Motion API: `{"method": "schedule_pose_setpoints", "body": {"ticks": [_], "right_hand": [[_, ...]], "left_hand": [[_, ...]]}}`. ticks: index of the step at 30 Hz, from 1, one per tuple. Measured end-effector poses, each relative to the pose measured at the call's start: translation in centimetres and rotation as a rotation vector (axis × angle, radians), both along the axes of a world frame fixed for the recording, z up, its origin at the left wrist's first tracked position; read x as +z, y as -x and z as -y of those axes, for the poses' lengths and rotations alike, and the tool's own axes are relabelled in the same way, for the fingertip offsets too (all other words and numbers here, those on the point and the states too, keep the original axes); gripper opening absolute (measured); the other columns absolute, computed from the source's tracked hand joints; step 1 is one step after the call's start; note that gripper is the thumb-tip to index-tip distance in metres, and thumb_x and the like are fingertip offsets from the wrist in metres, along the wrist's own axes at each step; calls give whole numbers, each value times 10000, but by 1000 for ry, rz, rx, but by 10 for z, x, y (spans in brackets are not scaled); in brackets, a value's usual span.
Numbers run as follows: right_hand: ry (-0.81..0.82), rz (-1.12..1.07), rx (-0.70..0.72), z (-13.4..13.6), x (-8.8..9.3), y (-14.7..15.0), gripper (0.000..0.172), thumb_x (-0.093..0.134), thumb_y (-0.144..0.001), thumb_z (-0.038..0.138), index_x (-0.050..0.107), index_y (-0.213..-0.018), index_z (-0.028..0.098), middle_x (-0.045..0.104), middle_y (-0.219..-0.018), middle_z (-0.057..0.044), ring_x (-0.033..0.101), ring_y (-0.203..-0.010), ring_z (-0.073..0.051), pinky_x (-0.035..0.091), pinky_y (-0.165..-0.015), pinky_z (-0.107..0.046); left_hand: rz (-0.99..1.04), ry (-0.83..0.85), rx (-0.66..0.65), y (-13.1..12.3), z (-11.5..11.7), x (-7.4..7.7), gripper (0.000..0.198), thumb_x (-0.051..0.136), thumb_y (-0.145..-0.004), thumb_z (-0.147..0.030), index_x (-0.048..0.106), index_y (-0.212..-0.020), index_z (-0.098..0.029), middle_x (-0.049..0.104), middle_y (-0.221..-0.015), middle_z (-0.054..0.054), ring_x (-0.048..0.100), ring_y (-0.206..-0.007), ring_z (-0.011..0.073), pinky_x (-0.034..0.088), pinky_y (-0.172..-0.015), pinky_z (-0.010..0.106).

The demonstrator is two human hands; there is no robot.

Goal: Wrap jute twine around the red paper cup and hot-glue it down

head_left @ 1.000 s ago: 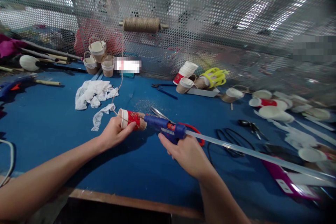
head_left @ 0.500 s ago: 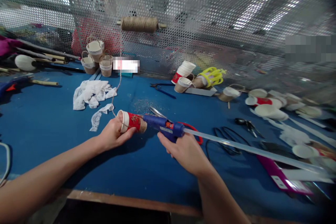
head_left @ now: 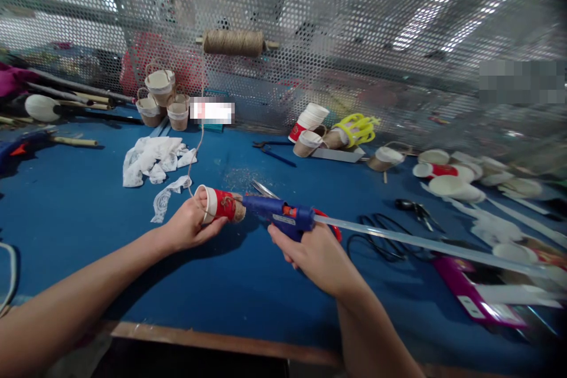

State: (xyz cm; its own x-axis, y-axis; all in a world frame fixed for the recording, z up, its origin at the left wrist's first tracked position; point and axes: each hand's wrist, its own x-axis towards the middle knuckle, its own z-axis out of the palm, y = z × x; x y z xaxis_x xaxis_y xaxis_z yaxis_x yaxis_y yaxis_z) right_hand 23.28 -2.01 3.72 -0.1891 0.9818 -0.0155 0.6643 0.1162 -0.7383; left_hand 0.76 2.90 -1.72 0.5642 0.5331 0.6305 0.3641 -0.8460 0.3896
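Note:
A red and white paper cup (head_left: 225,205) lies on its side in my left hand (head_left: 189,223), whose fingers reach into its mouth with the thumb along the outside. Twine (head_left: 240,211) wraps the base end of the cup. My right hand (head_left: 313,253) is closed round the handle of a blue hot glue gun (head_left: 277,212). The gun's nozzle is at the twine-wrapped end; whether it touches cannot be seen. A long clear glue stick (head_left: 398,237) juts out of the gun's back. From the cup, a strand of twine (head_left: 202,137) runs up to a spool (head_left: 234,43).
Scissors (head_left: 264,189) lie behind the gun, pliers (head_left: 277,155) farther back. White lace (head_left: 153,156) is heaped on the left. Twine-covered cups (head_left: 160,87) are stacked by the mesh wall. Right, a black cable (head_left: 381,242) lies near a purple power strip (head_left: 476,298).
The glue gun and my right hand have shifted slightly to the right. The cup has turned or moved a little in my left hand's grip.

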Motion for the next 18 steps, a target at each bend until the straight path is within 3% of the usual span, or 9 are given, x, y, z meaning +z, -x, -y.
{"method": "schedule_pose_setpoints", "body": {"ticks": [6,13,16,18], "right_hand": [[73,17,-43,1,9,4,201,515,-759,336,548,-643,174,503,-431,29,476,-366,-102,377,-366,-217],[155,-313,-4,-9,15,-3,209,571,-739,356,554,-757,148,442,-397,73,402,-339,-75,350,-392,-217],[127,-417,-110,-24,8,-12,255,628,-689,376,537,-643,143,496,-457,31,455,-416,-84,375,-438,-225],[69,-410,-240,-37,1,-19,277,651,-657,396,566,-690,134,552,-561,4,505,-501,-95,417,-500,-231]], "left_hand": [[11,118,42,1,2,3,210,451,-816,-190,655,-790,-146,689,-746,91,623,-787,193,468,-789,330],[73,324,161,1,4,1,271,454,-809,-230,587,-598,-123,577,-551,37,491,-509,118,431,-541,236],[173,514,210,0,4,-1,283,474,-797,-256,549,-550,-138,523,-506,-3,445,-477,97,405,-514,212],[200,556,217,0,4,-1,303,460,-801,-270,539,-540,-139,504,-491,-11,421,-457,90,389,-491,205]]}}
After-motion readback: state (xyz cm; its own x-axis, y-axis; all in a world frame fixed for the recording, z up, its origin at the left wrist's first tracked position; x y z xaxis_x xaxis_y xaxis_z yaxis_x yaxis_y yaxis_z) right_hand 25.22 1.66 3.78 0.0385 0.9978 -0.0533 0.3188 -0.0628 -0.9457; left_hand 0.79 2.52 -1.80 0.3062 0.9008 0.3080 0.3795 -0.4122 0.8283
